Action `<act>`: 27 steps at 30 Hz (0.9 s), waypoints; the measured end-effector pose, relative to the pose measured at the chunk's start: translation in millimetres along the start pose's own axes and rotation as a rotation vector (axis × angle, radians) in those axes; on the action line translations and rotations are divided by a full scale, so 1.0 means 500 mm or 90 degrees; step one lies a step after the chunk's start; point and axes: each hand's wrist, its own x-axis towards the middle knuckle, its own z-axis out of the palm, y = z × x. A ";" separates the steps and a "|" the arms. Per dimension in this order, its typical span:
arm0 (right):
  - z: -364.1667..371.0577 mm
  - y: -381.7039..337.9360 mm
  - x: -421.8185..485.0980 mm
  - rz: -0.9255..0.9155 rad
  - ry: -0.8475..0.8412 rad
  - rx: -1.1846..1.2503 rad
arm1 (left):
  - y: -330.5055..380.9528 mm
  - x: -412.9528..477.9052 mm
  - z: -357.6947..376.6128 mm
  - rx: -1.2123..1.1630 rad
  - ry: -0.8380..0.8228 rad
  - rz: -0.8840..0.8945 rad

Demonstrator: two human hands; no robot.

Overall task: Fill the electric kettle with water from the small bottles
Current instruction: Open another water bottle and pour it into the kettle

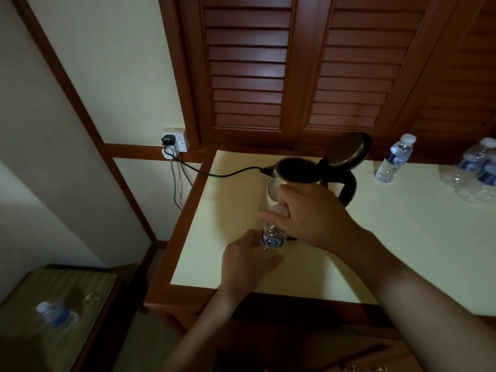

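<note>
A steel electric kettle (298, 171) stands on the cream table (402, 237) with its lid (346, 151) flipped open. Just in front of it a small clear water bottle (272, 234) with a blue label stands upright. My left hand (247, 259) grips the lower body of that bottle. My right hand (308, 213) curls its fingers and thumb round the white cap on top. Whether the cap is on or loose is hidden by my fingers.
One small bottle (394, 159) stands at the back right, and several more (475, 173) sit at the right edge. Another bottle (57, 315) lies on a low stool at the lower left. The kettle's black cord (220, 173) runs left to a wall socket (174, 140). Louvred wooden doors stand behind.
</note>
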 end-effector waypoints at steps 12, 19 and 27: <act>0.001 0.041 -0.056 0.057 -0.005 0.150 | -0.008 -0.004 0.004 -0.019 -0.030 0.039; 0.013 0.039 -0.095 0.151 0.049 0.140 | -0.003 -0.012 0.008 0.012 -0.039 0.058; 0.015 0.074 -0.206 0.280 0.169 0.352 | 0.102 -0.018 0.055 -0.031 -0.103 0.123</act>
